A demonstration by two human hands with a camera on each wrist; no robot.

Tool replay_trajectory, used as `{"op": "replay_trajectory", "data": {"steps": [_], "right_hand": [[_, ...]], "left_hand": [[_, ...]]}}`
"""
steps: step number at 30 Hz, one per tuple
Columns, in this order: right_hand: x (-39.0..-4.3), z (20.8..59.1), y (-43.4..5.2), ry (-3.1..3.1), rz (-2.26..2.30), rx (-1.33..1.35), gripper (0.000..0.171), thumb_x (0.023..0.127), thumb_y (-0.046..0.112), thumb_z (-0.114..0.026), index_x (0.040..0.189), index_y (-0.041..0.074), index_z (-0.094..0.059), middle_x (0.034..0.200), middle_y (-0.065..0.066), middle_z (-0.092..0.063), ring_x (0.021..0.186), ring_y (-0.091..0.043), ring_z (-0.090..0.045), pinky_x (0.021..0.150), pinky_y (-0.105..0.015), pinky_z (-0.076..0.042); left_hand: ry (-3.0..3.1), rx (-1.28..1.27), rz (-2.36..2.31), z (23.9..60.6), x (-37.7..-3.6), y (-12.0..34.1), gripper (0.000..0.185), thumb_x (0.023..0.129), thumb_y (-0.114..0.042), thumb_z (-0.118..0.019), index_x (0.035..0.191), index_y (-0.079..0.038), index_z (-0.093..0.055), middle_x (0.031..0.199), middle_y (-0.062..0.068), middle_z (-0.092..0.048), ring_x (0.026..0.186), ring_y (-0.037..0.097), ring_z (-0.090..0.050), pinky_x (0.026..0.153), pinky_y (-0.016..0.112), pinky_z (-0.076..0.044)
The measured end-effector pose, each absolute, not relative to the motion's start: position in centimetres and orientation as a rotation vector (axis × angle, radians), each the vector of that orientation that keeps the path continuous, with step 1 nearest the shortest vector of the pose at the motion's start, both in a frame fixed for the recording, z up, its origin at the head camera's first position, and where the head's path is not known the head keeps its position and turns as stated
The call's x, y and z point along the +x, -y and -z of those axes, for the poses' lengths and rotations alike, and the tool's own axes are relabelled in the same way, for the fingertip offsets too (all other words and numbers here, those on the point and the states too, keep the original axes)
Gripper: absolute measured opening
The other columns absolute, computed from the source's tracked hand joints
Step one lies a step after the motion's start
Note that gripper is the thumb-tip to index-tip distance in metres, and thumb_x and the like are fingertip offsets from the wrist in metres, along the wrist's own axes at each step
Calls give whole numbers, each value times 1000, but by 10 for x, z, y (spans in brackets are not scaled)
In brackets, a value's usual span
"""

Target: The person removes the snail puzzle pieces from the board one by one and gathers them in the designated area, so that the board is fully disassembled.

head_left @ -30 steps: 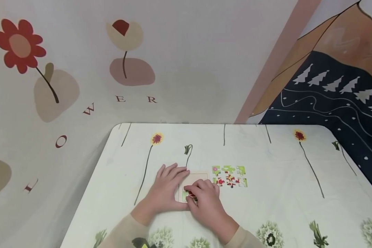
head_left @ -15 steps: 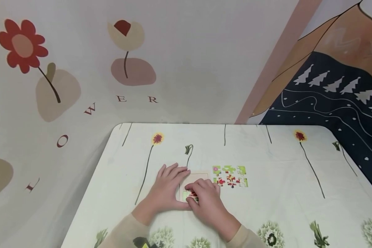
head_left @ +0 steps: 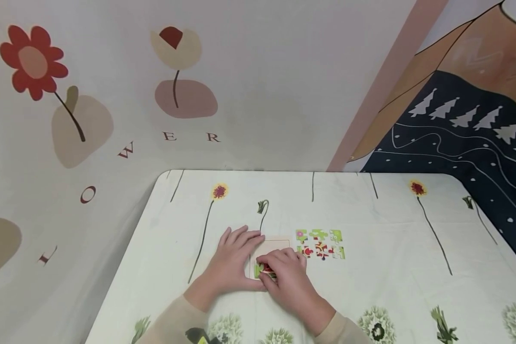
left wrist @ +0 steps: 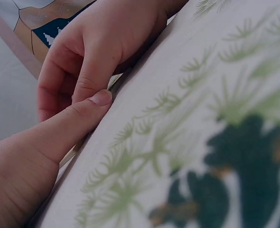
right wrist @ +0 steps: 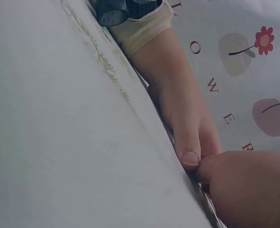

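1. Barely any change was seen against the earlier frames: both hands had been kept in place on the puzzle board [head_left: 272, 248], which lay flat on the tablecloth [head_left: 382, 282].
2. The left hand [head_left: 233, 262] was laid flat, fingers straight, on the board's left edge.
3. The right hand [head_left: 286, 276] was curled over a red-and-green puzzle piece [head_left: 264, 269] at the board's near-left corner; it appeared to be pressed down, though the fingertips hid the contact.
4. Loose pieces [head_left: 320, 243] were left just right of the board.
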State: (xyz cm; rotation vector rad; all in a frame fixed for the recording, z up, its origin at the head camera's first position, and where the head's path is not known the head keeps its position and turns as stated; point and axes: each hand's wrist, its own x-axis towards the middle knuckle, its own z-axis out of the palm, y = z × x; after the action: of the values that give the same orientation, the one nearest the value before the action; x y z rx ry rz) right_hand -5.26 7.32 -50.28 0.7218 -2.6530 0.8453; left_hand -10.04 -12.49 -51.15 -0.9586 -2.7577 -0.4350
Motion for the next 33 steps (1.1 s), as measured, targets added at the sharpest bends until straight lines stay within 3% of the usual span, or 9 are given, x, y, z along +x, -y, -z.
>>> {"op": "replay_trajectory", "data": {"steps": [8,18,26,33], "right_hand": [[-55,505,-78,2502,-777,878,36,83,17,-68,119,20,-70,110,12,-61,102,-12,-48,85,-43,-30],[-50,504,-75,2607,-730,931,41,89,23,-69,129,16,-64,112,8,-57,104,-13,-44,88,-43,-31],[-49,503,-77,2603,-763,943,43,89,20,-69,131,13,-62,113,8,-55,105,-14,-42,89,-43,-33],[-48,501,-81,2631,-674,916,44,90,24,-69,132,16,-61,114,6,-55,106,-17,-43,92,-45,-32]], "left_hand": [[2756,-958,450,512,-101,124,111,59,-93,-49,145,-24,-44,148,-8,-38,140,28,-26,109,62,-14],[2781,-947,472,511,-98,128,111,57,-93,-51,145,-25,-43,148,-8,-38,141,28,-25,110,62,-13],[2780,-940,466,513,-98,126,115,55,-94,-50,146,-25,-42,148,-9,-37,141,26,-24,110,61,-13],[2773,-951,469,511,-100,124,114,56,-93,-52,146,-23,-43,148,-8,-38,141,27,-25,110,62,-14]]}}
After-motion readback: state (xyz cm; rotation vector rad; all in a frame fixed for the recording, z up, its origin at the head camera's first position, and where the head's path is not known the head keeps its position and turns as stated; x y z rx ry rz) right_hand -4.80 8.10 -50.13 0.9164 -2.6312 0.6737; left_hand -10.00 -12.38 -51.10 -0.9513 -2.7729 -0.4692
